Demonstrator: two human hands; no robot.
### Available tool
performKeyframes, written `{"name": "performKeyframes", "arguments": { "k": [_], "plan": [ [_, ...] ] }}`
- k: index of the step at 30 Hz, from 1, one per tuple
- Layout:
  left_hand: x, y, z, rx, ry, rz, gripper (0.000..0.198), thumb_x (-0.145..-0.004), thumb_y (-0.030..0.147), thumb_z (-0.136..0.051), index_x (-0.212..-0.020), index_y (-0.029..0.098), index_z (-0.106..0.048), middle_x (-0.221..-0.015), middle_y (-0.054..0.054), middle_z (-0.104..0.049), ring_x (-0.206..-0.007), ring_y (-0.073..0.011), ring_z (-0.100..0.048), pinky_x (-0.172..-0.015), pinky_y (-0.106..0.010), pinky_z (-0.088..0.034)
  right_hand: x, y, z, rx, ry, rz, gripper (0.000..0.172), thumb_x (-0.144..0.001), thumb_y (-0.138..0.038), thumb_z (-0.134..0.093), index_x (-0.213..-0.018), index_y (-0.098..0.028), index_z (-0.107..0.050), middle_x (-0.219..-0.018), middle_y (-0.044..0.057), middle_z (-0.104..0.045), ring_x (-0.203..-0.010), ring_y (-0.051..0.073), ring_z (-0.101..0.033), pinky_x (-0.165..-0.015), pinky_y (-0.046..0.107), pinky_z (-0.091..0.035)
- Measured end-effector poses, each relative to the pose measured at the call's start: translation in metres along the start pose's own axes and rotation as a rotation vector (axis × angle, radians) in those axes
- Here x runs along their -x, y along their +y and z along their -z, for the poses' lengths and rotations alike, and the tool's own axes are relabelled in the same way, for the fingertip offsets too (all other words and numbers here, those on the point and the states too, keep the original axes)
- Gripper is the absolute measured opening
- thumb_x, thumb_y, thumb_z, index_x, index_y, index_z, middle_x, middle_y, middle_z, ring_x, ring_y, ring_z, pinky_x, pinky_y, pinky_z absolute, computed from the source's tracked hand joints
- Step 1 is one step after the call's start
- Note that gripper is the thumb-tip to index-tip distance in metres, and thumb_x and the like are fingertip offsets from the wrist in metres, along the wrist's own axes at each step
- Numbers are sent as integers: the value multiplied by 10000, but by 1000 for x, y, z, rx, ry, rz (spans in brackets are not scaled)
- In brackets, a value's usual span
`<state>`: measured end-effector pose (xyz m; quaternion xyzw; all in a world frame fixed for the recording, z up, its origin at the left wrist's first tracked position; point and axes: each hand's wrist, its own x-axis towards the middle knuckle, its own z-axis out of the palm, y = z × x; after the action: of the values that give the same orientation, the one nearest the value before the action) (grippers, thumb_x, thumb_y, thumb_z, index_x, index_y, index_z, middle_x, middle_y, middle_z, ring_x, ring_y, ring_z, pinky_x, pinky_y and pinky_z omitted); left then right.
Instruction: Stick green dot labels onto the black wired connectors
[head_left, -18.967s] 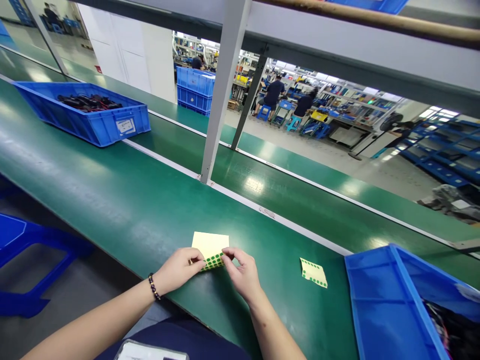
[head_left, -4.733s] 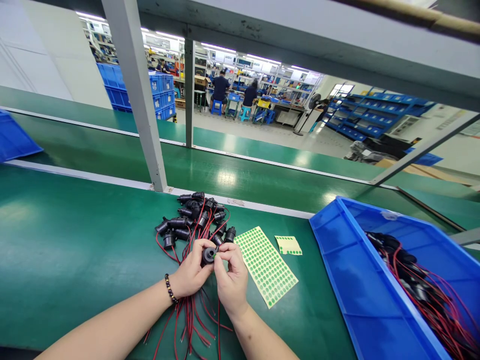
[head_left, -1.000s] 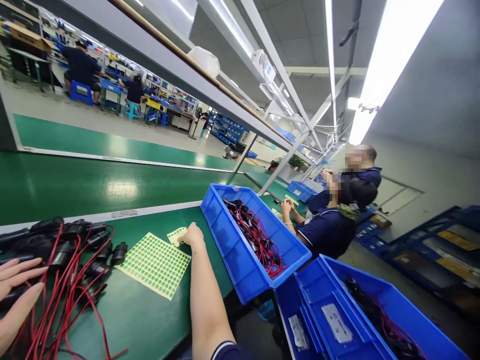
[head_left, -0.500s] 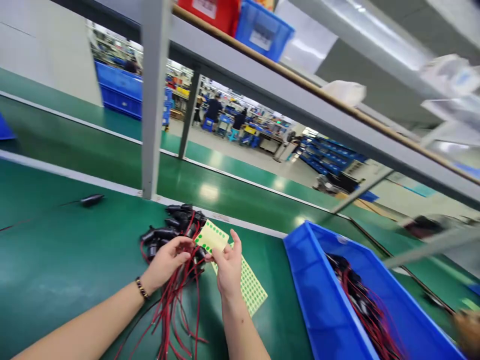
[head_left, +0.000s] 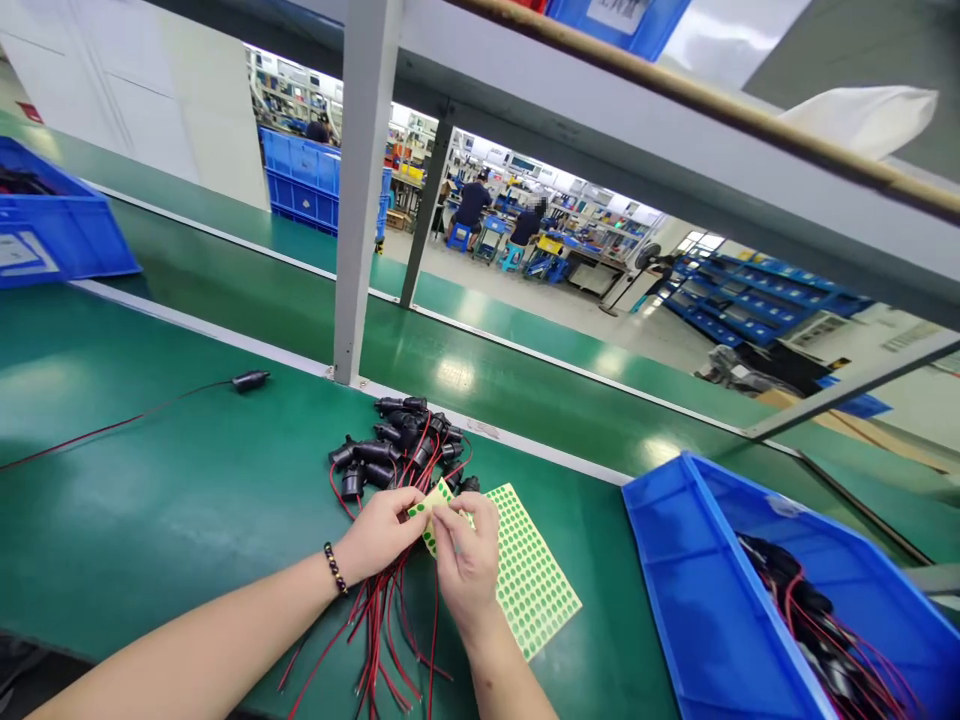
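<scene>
My left hand (head_left: 379, 533) and my right hand (head_left: 466, 552) meet over a small yellowish sticker sheet (head_left: 433, 502) with green dots; both pinch it at its edges. Under and behind the hands lies a pile of black round parts with red and black wires (head_left: 397, 450). A larger sheet of green dot stickers (head_left: 529, 575) lies flat on the green table (head_left: 172, 480), just right of my right hand.
A blue bin (head_left: 720, 610) holding more wired black parts stands at the right. One single black part with a long wire (head_left: 250, 380) lies at the left. Another blue bin (head_left: 52, 235) sits far left. A grey post (head_left: 360, 200) rises behind the pile. People work in the background.
The small sticker sheet was taken from the table by my right hand and brought in front of me; both hands now pinch it lower, over the wire pile. My view swung back from the right.
</scene>
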<state>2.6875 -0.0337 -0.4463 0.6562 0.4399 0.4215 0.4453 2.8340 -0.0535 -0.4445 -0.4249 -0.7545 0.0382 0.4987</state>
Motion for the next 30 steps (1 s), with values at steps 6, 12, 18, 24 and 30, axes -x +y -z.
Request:
{"name": "performKeyframes", "arguments": {
  "k": [6,12,18,24,30],
  "plan": [
    [0,5,-1,-49,-34,-54,189,-807,273,-469,-753,157,-608,-716,-14,-601,-673,-136,-522,-619,-223,-395,2,1,-3,-4,-40,-12,275,-787,-92,-508,-996,-244,-601,-834,44,-521,-815,177,-489,-700,351,-428],
    [2,7,-1,-218,-42,-167,204,-802,164,-428,-676,161,-588,-660,-5,-528,-646,-122,-496,-606,-218,-375,2,0,-3,26,-79,-45,197,-798,-122,-515,-944,-211,-611,-796,46,-528,-784,174,-485,-675,337,-420],
    [4,6,-1,-312,-65,-227,222,-804,125,-401,-720,150,-604,-683,-13,-533,-665,-120,-483,-633,-223,-367,-2,1,-2,66,-97,-32,133,-806,-143,-508,-873,-189,-612,-768,42,-529,-753,166,-476,-657,325,-406],
    [2,6,-2,-262,-83,-151,200,-789,133,-418,-741,145,-612,-681,-3,-536,-639,-109,-477,-592,-208,-356,-4,3,-4,137,-99,17,100,-802,-139,-507,-812,-179,-598,-749,46,-517,-736,173,-462,-648,329,-384],
    [-1,0,-3,-198,-85,-100,177,-768,154,-441,-685,135,-595,-644,8,-516,-614,-104,-461,-569,-201,-350,-5,6,-5,148,-133,46,83,-792,-126,-511,-776,-176,-575,-741,43,-507,-729,171,-452,-637,325,-377]
  ]
}}
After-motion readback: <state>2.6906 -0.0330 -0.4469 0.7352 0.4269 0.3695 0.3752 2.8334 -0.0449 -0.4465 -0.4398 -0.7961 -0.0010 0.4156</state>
